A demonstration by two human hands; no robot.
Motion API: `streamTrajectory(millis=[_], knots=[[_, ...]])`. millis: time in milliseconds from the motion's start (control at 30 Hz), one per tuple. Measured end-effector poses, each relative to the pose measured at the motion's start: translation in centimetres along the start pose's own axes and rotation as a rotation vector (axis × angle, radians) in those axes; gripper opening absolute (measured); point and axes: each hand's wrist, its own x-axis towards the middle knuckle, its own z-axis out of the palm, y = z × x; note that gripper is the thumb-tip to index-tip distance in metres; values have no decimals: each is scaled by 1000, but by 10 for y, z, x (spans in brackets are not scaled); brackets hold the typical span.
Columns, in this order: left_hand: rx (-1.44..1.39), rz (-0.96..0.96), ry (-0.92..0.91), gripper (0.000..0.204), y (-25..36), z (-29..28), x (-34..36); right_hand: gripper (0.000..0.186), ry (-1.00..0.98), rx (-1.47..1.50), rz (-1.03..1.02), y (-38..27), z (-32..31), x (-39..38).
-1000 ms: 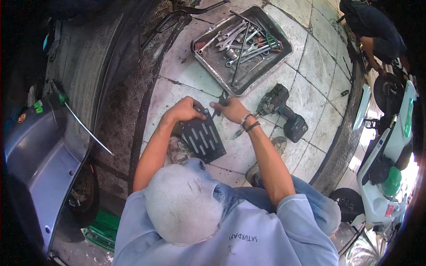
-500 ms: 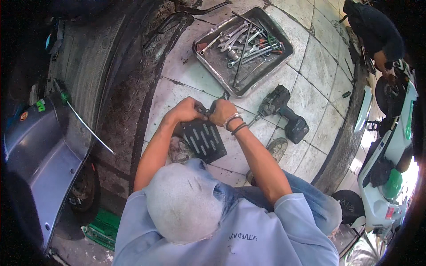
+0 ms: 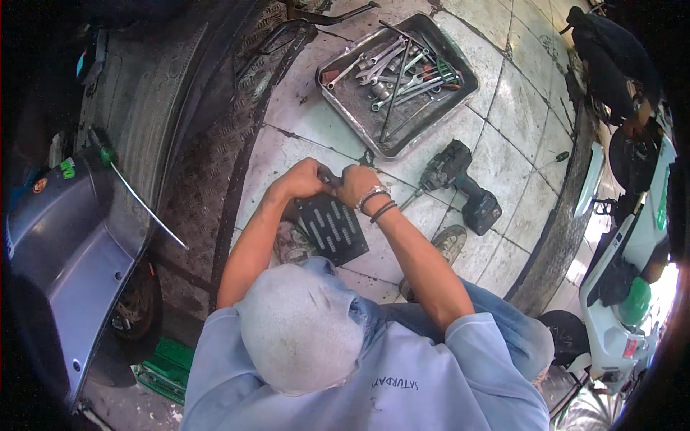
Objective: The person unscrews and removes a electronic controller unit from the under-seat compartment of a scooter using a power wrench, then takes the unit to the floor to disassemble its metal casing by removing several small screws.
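A black slotted metal plate (image 3: 333, 233) hangs between my hands over the floor tiles. My left hand (image 3: 304, 177) is closed on its upper end, thumb pointing inward. Beside it, my right hand (image 3: 357, 185), wearing bracelets, grips a small dark piece at the plate's top; what exactly it is, I cannot make out. A cordless power tool (image 3: 467, 197) with a long bit lies on the tiles to the right of my hands. Above them sits a metal tray (image 3: 388, 144) holding several wrenches (image 3: 406, 79), sockets and bars.
A grey-blue scooter (image 3: 86, 280) stands on the left beside a textured dark ramp (image 3: 190, 172) with a screwdriver (image 3: 106, 154) resting on the scooter. At the right, a co-worker (image 3: 614, 54) crouches by a white-and-green scooter (image 3: 611, 323). A green case (image 3: 162, 370) lies at lower left.
My right hand has moved left and closed in beside my left hand at the plate's top. The co-worker's hand at the right has shifted.
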Motion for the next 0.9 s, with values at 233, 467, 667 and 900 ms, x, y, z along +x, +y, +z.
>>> streamTrajectory(millis=[233,467,667,900], knots=[[64,-81,27,39,1,-1,-1,66,22,-16,-58,8,-2,2],[71,-94,-16,36,3,-2,0,66,62,74,-85,8,-6,-5],[12,-78,-38,35,9,-3,-1,58,48,28,-83,10,-4,-3],[-7,-107,-33,34,10,-2,-1,55,6,13,45,7,-7,0]])
